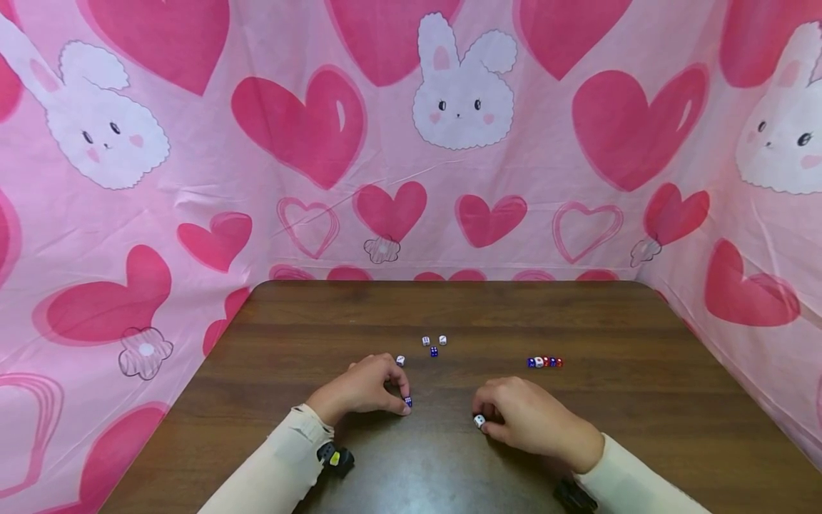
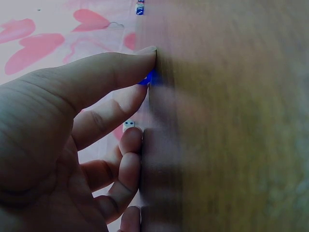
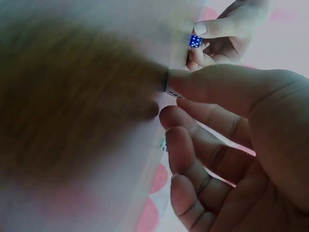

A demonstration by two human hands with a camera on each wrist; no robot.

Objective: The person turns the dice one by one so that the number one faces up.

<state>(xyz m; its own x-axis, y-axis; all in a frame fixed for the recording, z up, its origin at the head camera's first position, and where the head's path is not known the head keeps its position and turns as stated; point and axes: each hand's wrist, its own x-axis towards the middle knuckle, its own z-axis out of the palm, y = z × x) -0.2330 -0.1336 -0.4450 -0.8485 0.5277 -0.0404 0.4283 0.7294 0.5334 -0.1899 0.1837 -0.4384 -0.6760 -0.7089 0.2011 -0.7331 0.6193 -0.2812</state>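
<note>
Pink cloth behind and to both sides, printed with hearts and white rabbit heads. Dark wood-grain tabletop in front of it. Two pale sleeves, left and right, reach in from the near edge, a dark device at each wrist (left, right).

Right grip: grasping a white die, pinched between thumb and index finger, low over the near middle of the tabletop. Left grip: grasping a blue die likewise, well apart from the white one. Whether either die touches the wood, cannot tell.

Row of five dice, side by side, beyond the right grip and to its right: blue, white, red, blue, red from the left.

Single dice: lone white die just beyond the left grip. Farther out, two white dice slightly apart, a second blue die between them and nearer the person.
</note>
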